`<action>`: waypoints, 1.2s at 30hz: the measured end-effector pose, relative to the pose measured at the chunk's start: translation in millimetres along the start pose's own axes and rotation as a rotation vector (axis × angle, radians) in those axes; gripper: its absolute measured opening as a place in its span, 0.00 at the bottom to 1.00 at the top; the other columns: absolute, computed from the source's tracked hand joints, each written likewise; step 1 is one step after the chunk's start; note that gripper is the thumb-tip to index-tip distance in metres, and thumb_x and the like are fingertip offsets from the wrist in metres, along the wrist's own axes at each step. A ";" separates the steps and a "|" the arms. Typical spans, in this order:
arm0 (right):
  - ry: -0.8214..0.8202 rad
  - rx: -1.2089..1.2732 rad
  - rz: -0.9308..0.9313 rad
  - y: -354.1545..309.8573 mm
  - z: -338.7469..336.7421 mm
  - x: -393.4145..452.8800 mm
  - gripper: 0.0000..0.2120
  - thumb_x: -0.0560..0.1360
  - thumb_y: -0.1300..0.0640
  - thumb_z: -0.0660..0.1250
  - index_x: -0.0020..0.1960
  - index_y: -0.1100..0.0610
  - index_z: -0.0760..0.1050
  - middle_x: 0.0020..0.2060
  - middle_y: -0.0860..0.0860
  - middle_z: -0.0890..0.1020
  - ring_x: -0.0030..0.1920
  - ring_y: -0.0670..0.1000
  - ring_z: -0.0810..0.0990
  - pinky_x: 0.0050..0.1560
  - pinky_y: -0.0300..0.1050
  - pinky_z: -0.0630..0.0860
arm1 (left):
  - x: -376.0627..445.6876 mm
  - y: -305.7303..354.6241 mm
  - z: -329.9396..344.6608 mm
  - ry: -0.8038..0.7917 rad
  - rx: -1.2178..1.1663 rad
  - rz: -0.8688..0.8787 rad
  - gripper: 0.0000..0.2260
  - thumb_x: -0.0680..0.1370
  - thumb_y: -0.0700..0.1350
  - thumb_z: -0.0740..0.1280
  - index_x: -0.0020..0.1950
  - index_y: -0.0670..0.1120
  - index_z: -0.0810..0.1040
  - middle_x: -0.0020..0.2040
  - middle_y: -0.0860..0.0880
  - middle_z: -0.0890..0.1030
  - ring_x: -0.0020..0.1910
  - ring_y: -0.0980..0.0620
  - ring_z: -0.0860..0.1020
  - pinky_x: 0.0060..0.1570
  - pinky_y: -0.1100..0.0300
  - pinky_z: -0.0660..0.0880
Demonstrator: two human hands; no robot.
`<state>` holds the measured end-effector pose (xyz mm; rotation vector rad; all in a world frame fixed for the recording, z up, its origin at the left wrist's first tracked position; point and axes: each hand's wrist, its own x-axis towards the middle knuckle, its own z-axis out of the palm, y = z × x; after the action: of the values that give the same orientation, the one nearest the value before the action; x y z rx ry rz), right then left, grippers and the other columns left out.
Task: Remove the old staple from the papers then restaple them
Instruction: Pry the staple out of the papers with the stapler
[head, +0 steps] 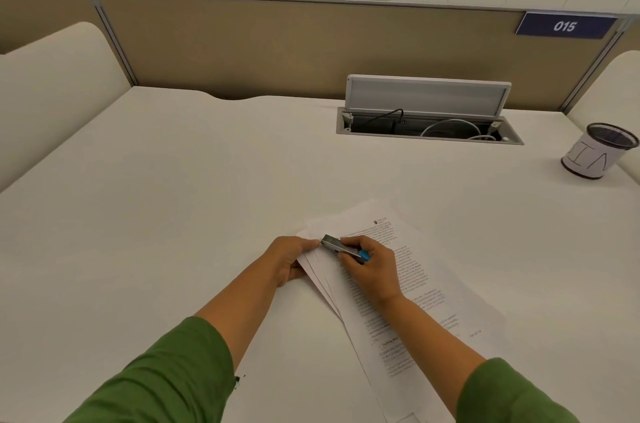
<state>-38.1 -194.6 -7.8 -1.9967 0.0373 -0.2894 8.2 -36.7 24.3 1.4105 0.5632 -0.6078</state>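
Observation:
A stack of printed papers (412,270) lies slanted on the white desk (173,197), its sheets slightly fanned at the left edge. My right hand (372,270) grips a small silver stapler with a blue end (343,247); its nose rests on the papers' upper left corner. My left hand (291,258) pinches and steadies that same corner from the left, thumb near the stapler's nose. Any staple at the corner is too small to make out.
A black mesh pen cup with a white paper wrap (597,154) stands at the right edge. A cable tray with its lid raised (427,117) sits at the back of the desk. A tan partition (277,48) closes off the rear.

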 end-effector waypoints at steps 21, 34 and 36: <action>-0.037 -0.310 -0.267 -10.1 -8.6 6.3 0.08 0.69 0.63 0.72 0.47 0.56 0.82 0.39 0.51 0.84 0.40 0.49 0.79 0.42 0.35 0.71 | -2.4 -0.4 0.1 -0.019 -0.007 0.015 0.16 0.73 0.38 0.71 0.59 0.36 0.75 0.42 0.42 0.80 0.39 0.46 0.79 0.43 0.51 0.77; -0.088 0.033 0.091 -13.4 -7.0 12.1 0.09 0.68 0.61 0.73 0.45 0.50 0.81 0.39 0.42 0.82 0.40 0.40 0.79 0.41 0.26 0.73 | -7.3 3.2 -4.2 -0.030 -0.086 -0.015 0.11 0.75 0.35 0.67 0.56 0.36 0.75 0.41 0.42 0.80 0.37 0.47 0.78 0.36 0.54 0.77; -0.065 0.141 0.174 -12.7 -3.6 8.1 0.10 0.67 0.61 0.74 0.44 0.48 0.80 0.39 0.41 0.81 0.40 0.40 0.79 0.40 0.26 0.74 | -7.9 3.9 -6.0 -0.043 -0.115 -0.024 0.09 0.75 0.35 0.67 0.55 0.37 0.75 0.41 0.42 0.80 0.37 0.46 0.79 0.38 0.53 0.77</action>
<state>-32.3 -193.6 6.5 -1.8477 0.1441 -0.1121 5.1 -30.1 32.0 1.2813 0.5727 -0.6142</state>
